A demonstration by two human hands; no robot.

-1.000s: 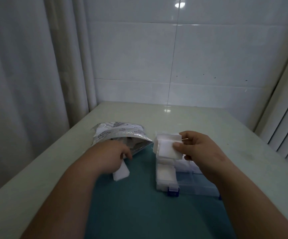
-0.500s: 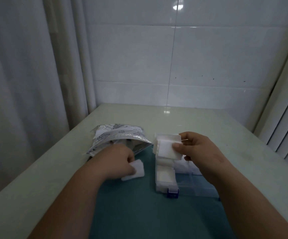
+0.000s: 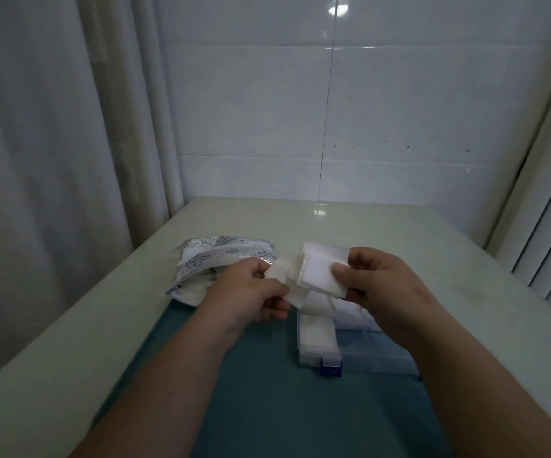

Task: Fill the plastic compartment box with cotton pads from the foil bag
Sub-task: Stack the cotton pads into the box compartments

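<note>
- The pale table (image 3: 350, 226) carries a teal mat (image 3: 260, 408) at its near side. Everything for the task sits at the mat's far end.
- The plastic compartment box (image 3: 376, 353) lies open on the mat, right of centre and under the right forearm. Its near-left compartment holds white pads (image 3: 317, 332). The clear compartments to the right of that one look empty. The far part of the box is hidden behind the hands.
- The foil bag (image 3: 221, 259) lies on its side to the left of the box, partly on the bare table. Its mouth gapes toward the person and white pads show inside, so I judge it far from emptied.
- The right hand (image 3: 386, 285) grips a stack of cotton pads (image 3: 320, 269) above the box, with the thumb on the stack's front face and the fingers curled behind it.
- The left hand (image 3: 251, 292) pinches a further pad (image 3: 292, 294) between thumb and fingers and holds it against the left edge of the stack.
- A blue latch (image 3: 331, 366) sits on the box's near edge.
- By my reading the task is early. At least one compartment is loaded, a handful is being gathered, and most compartments remain to be filled.
</note>
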